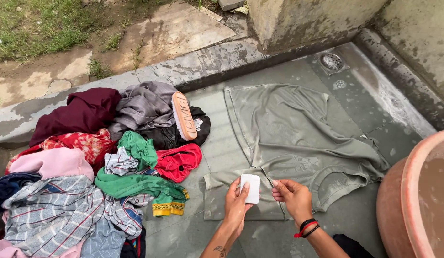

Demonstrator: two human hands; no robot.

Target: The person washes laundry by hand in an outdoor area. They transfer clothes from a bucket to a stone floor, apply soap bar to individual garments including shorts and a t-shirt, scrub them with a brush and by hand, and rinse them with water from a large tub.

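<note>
A wet grey-green shirt (289, 134) lies spread flat on the concrete washing floor. My left hand (236, 205) holds a white bar of soap (251, 188) over the shirt's near edge. My right hand (291, 196) rests just right of the soap, fingertips touching the shirt fabric near the collar opening; red and black bands circle its wrist.
A heap of mixed clothes (88, 162) lies to the left, with an orange scrubbing brush (184, 116) on top. A large terracotta tub (413, 191) of murky water stands at the right. A floor drain (332, 61) sits in the far corner by the walls. A raised kerb (184, 71) borders the far side.
</note>
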